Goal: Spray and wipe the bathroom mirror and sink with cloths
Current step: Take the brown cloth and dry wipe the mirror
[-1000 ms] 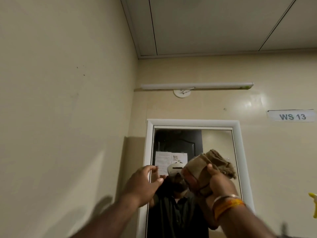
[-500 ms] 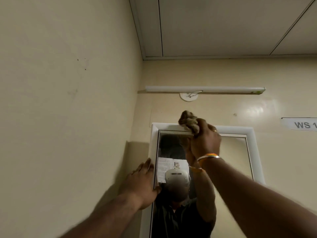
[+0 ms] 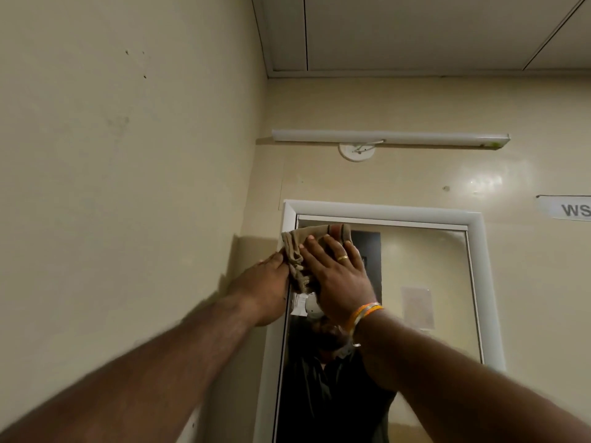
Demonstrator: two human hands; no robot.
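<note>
Pressing flat with straight fingers, the right hand [image 3: 339, 276] pushes the brown cloth [image 3: 307, 247] onto the mirror [image 3: 425, 282], near its top left corner. The left hand [image 3: 262, 286] rests flat on the mirror's left edge, touching the cloth's left side.

Side wall [image 3: 128, 187] crowds mirror [image 3: 425, 266] left edge.

The wall label [image 3: 569, 208] at three o'clock is cut off after "WS". The right hand [image 3: 335, 276] hides most of the cloth [image 3: 295, 247]; the left hand's [image 3: 262, 289] fingertips are hidden too.
</note>
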